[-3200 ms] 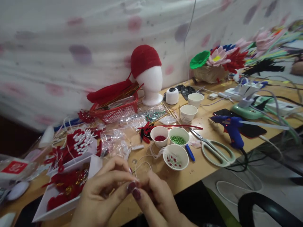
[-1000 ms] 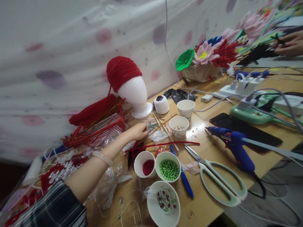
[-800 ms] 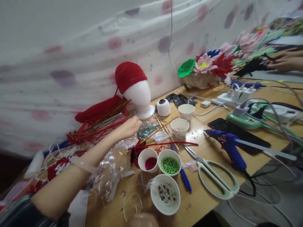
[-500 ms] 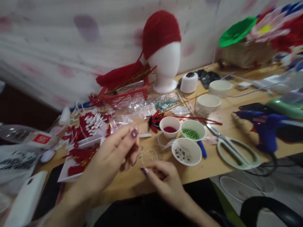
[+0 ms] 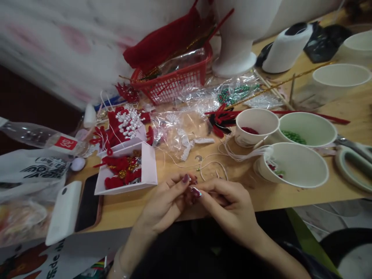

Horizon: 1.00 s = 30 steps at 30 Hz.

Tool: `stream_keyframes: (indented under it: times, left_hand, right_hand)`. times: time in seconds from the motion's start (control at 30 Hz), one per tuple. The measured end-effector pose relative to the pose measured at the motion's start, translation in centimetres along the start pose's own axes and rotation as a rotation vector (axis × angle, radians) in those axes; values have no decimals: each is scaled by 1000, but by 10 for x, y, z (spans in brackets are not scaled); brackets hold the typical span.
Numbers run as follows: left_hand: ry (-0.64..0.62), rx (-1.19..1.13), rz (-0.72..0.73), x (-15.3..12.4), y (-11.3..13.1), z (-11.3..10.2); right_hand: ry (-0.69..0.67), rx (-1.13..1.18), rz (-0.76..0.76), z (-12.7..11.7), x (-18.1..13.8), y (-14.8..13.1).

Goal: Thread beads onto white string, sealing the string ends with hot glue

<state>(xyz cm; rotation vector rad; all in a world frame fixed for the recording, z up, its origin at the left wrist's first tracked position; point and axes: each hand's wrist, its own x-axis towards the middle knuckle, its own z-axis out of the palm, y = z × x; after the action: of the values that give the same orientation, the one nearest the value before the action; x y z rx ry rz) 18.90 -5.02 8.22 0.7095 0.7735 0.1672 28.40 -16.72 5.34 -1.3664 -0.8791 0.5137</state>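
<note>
My left hand [image 5: 165, 203] and my right hand [image 5: 229, 205] meet at the near edge of the wooden table [image 5: 290, 195], fingertips pinched together around something too small to make out. A thin white thread [image 5: 213, 166] curls on the table just beyond the fingers. To the right stand three paper cups: one with mixed beads [image 5: 292, 164], one with red beads [image 5: 255, 126], one with green beads [image 5: 306, 130]. A white tray of red ornaments [image 5: 128, 172] lies just left of my left hand.
A red basket [image 5: 174, 77] with red strips, a foam head base [image 5: 235, 58] and a white spool [image 5: 286, 46] stand at the back. Crumpled clear bags [image 5: 180, 128] cover the middle. A white phone [image 5: 64, 213], plastic bottle [image 5: 37, 135] and scissors [image 5: 353, 159] lie at the sides.
My left hand reached to the back of the table, then came back. Both hands now pinch together closer to me, and the view has dipped nearer the table.
</note>
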Motion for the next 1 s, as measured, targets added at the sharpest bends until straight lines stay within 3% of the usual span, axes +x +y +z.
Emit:
stream_keyframes:
  times: [0.13, 0.33, 0.5, 1.0]
  left_hand:
    - [-52, -88, -60, 4, -3, 0]
    - [-32, -91, 17, 7, -5, 0]
    - [-39, -104, -4, 8, -9, -2]
    - [-28, 66, 187, 7, -14, -2]
  right_hand:
    - [37, 18, 35, -1, 2, 3]
    - [65, 65, 104, -3, 4, 1]
    - [70, 70, 84, -4, 4, 1]
    - [65, 74, 27, -2, 3, 7]
